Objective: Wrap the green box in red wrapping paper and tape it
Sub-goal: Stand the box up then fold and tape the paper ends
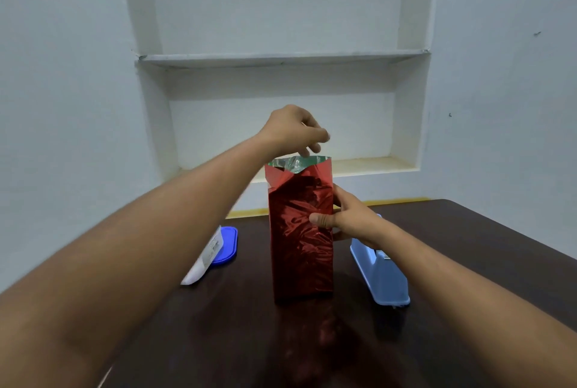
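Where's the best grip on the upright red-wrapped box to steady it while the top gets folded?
Grip the red-wrapped box at mid-height across its narrow width, coming from its right side, as the right hand does now. It stands tall on a small base, so a lower hold probably steadies it less, and the open top flaps stay free for the left hand.
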